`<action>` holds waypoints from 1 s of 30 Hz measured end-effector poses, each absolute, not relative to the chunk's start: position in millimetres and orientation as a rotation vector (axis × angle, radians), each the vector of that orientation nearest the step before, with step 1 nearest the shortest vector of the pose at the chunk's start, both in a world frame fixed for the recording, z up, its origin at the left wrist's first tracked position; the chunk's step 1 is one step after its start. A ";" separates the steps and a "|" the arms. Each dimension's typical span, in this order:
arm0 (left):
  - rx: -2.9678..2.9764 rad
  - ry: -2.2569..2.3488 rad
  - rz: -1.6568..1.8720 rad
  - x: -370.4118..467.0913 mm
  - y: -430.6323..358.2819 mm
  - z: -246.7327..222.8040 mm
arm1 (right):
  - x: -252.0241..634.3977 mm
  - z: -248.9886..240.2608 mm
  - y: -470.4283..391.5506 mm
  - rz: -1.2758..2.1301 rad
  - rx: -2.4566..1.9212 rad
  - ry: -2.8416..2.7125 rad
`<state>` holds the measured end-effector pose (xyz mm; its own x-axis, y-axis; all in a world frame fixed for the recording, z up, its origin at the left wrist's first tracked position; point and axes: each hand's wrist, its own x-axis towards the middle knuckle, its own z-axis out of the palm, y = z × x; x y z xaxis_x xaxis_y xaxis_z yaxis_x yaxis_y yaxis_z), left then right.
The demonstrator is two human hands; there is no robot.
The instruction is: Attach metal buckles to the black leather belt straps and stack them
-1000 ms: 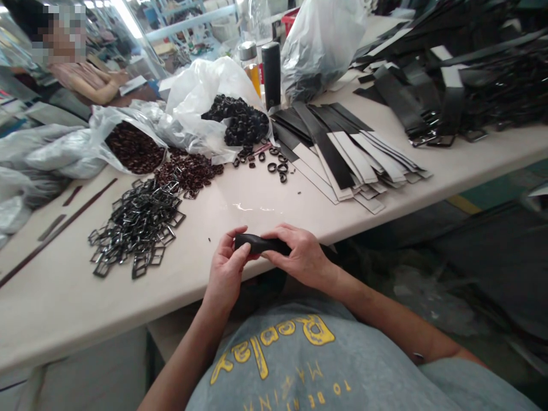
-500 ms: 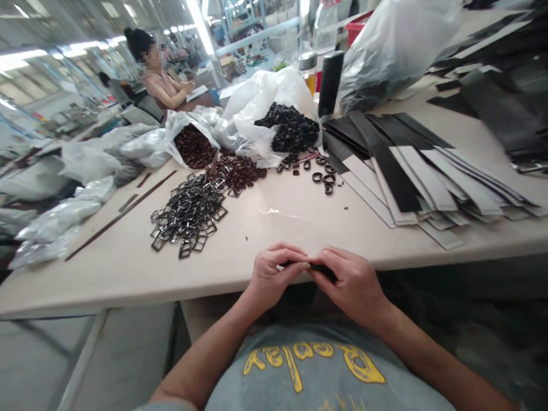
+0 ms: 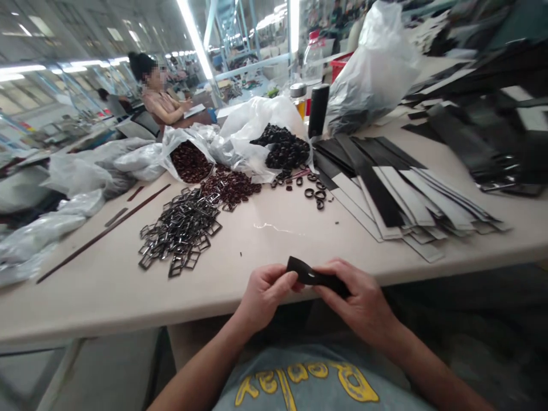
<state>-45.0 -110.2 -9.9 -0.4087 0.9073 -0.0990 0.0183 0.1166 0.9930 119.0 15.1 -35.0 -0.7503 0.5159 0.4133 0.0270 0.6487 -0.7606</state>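
Note:
A black strap [image 3: 305,270] with a small light slit or hole near its end is stretched between both hands at the table's front edge. My left hand [image 3: 268,291] pinches its left end between thumb and fingers. My right hand [image 3: 359,291] is closed round the strap further right, and the rest of it is hidden there. Beyond my left hand lies a heap of dark metal buckles [image 3: 180,225]. Small black loops [image 3: 315,194] are scattered beyond my hands, in front of a plastic bag of black loops [image 3: 282,145].
Long black and white strips [image 3: 394,200] are stacked on the right of the table [image 3: 257,245]. Brown loops [image 3: 233,188] spill from a bag at centre left. A black flask [image 3: 318,111] and a large plastic bag [image 3: 370,74] stand behind. A person [image 3: 160,100] sits beyond the table.
The strap's left end has turned up into view between my hands, which are slightly further apart. The camera view has shifted a little.

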 end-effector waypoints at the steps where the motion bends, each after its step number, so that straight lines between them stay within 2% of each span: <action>1: 0.909 1.586 1.408 -45.0 -107.7 -10.1 | 117.4 -37.1 13.5 1.024 -0.442 -2.223; 11: 1.100 1.615 1.299 -45.0 -105.7 -7.0 | 112.2 -31.0 13.1 1.327 -0.496 -2.131; 16: 1.326 1.707 1.148 -71.9 -122.2 -3.8 | 112.1 -39.6 21.5 1.204 -0.430 -2.204; 19: 1.423 2.083 1.106 -116.0 -145.6 -0.4 | 114.4 -46.9 28.7 1.048 -0.496 -2.203; 22: 1.434 2.699 0.788 -173.3 -168.9 -0.3 | 115.5 -54.0 35.3 0.943 -0.587 -2.200; 24: 1.308 2.916 0.458 -207.0 -178.2 -2.6 | 115.0 -58.0 38.0 0.919 -0.648 -2.212; 30: 1.258 2.958 0.187 -250.3 -171.4 -13.4 | 114.5 -63.3 39.8 0.917 -0.753 -2.249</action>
